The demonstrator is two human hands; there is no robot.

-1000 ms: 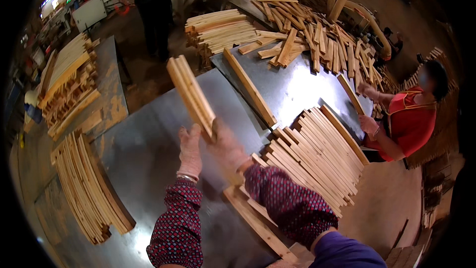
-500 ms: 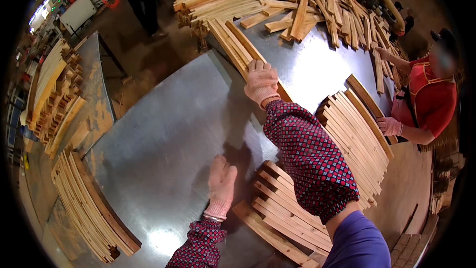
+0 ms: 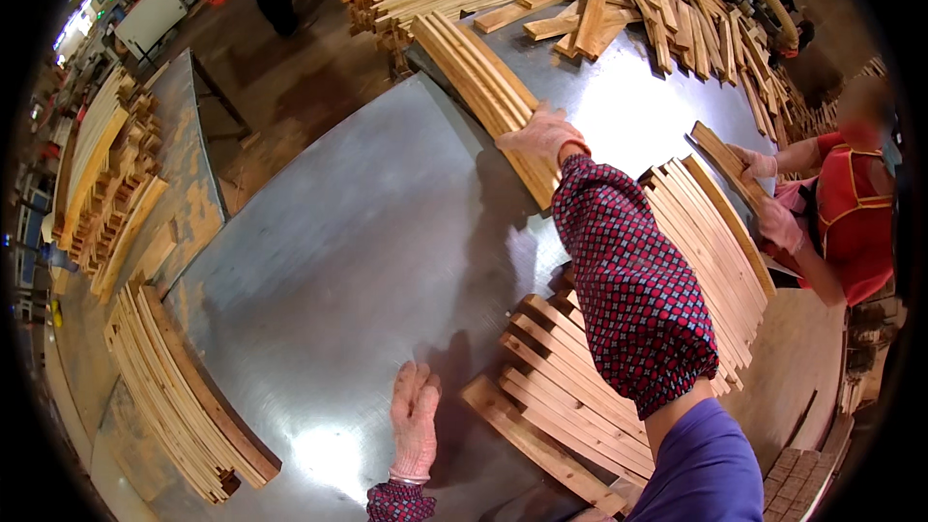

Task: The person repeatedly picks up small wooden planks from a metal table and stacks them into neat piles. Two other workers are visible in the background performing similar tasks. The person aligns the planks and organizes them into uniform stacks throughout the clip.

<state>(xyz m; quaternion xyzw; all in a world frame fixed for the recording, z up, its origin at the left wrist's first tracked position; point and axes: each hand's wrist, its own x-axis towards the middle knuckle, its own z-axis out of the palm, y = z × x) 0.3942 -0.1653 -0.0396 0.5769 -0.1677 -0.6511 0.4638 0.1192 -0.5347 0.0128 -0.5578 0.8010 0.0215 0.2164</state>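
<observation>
My right hand (image 3: 543, 135), in a pale pink knit glove, reaches far across the metal table (image 3: 338, 193). Its fingers grip the near side of a small bundle of curved wooden slats (image 3: 464, 72) at the far edge, their narrow edges facing up. Nearer to me, my left hand (image 3: 415, 420), also gloved, hovers over or rests on the bare metal; which one I cannot tell. Its fingers are stretched out and nothing is in them. To its right lies a stack of curved slats (image 3: 570, 406), with one slat (image 3: 532, 445) set apart along its near side.
Another slat row (image 3: 184, 387) lies at the left edge. Beyond my right sleeve stands a longer stack (image 3: 710, 251), where a co-worker (image 3: 851, 203) in red handles a board (image 3: 730, 164). Loose wood pieces (image 3: 677, 19) are heaped at the back. A side table (image 3: 184, 155) stands left.
My right hand has shifted right and slightly nearer, its grip now on the near side of the slats. My left hand has drawn back toward me. The co-worker's hands have both come to one board.
</observation>
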